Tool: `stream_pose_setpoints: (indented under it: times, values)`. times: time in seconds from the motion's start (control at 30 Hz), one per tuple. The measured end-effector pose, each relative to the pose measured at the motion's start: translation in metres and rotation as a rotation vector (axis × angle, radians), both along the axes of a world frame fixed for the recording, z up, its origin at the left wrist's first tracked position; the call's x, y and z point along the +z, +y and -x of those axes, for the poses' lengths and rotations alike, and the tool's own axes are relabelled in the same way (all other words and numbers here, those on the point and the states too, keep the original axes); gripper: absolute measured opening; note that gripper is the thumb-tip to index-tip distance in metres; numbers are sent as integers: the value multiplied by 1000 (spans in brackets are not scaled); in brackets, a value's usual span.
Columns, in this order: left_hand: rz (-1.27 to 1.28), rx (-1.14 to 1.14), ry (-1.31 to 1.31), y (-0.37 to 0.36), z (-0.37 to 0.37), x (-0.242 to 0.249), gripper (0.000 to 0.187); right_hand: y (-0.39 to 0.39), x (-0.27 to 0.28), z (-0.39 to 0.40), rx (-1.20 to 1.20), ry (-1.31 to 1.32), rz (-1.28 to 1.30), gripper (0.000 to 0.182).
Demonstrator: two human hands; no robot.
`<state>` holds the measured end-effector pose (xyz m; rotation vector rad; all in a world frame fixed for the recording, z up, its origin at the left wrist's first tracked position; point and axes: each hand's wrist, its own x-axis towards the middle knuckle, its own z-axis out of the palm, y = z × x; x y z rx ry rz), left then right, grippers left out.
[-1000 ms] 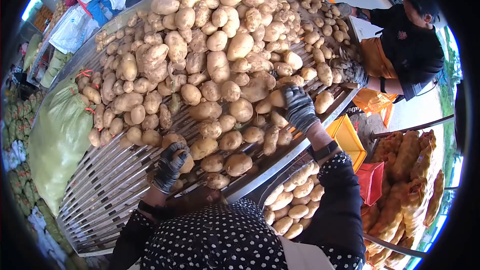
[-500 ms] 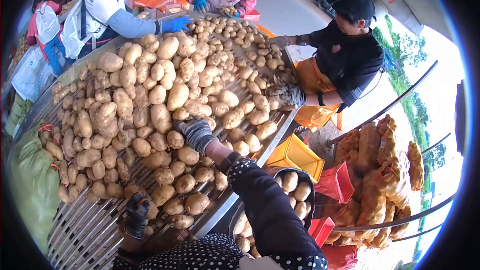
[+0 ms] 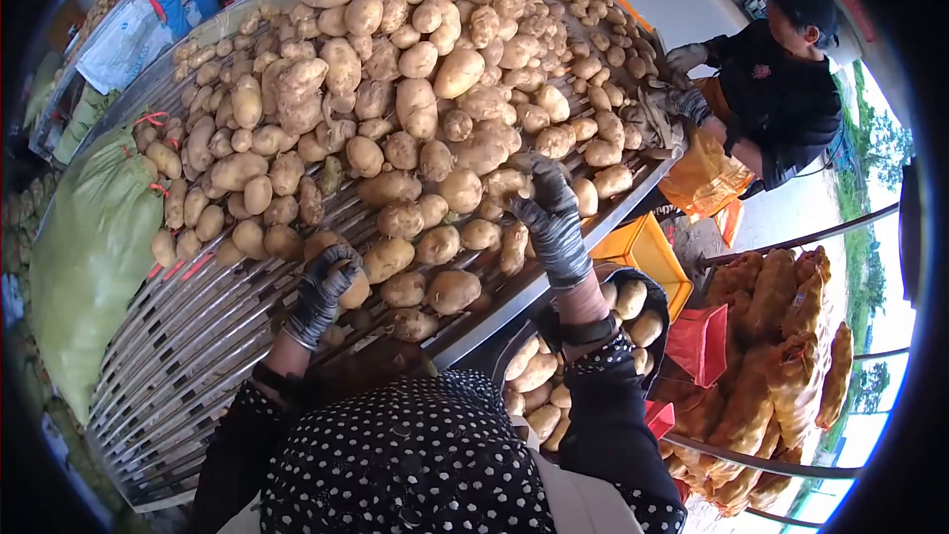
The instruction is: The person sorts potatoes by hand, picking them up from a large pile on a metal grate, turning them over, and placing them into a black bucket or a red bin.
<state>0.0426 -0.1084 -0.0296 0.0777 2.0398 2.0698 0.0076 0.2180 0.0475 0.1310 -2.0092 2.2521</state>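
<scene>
Many potatoes (image 3: 416, 109) cover a slatted metal table (image 3: 188, 376). My left hand (image 3: 324, 295), in a dark, worn glove, is curled at the lower edge of the heap around a potato (image 3: 353, 289). Farther right, my right hand (image 3: 550, 222), in a grey glove, hangs above the table's right rail with thumb and fingers apart. Its fingertips are beside a potato (image 3: 507, 182), and I see nothing held in it.
A black bucket of potatoes (image 3: 539, 372), a yellow crate (image 3: 647, 259) and a red crate (image 3: 699, 346) stand right of the rail. Filled net sacks (image 3: 766, 386) are behind them. A green sack (image 3: 94, 247) lies left. A co-worker in black (image 3: 781, 89) reaches onto the table.
The view has shifted, with the heap now higher and farther right. My right hand has come off the potatoes towards the rail, and its fingers have spread. My left hand remains at the heap's lower edge.
</scene>
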Motion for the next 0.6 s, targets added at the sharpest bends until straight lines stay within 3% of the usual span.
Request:
stream_pose_setpoints:
  times: [0.03,0.07,0.13,0.2,0.27,0.3,0.33,0.4,0.47,0.53,0.57,0.6]
  values:
    - [11,2,-5,-3,-3,-1,18,-5,3,-9,17,59,-53,54]
    - [-42,20,-27,-5,-4,-2,23,-14,4,-21,5,52,111,61]
    - [-99,24,-41,-4,-5,3,27,-20,6,-37,25,94,61,71]
    - [-630,56,-417,-2,-11,8,38,-28,14,-54,15,55,128,72]
    - [-614,40,-426,4,-15,20,47,-39,23,-71,-18,49,140,70]
    - [-707,-20,-457,11,-18,33,46,-47,30,-81,-11,-87,326,65]
    - [-776,-45,-494,18,-21,49,47,-42,9,-83,-78,2,65,56]
    - [-896,-63,-578,32,-28,74,51,-60,12,-104,-33,-211,535,42]
    - [-940,14,-715,37,-32,82,54,-70,-1,-117,-49,-210,621,28]
    - [-972,-55,-688,46,-36,91,57,-70,-17,-129,-85,-345,693,34]
    - [-977,-59,-656,51,-38,95,59,-70,-16,-138,-179,-466,612,39]
    - [-980,-64,-629,57,-40,98,60,-67,-17,-145,-127,-451,609,39]
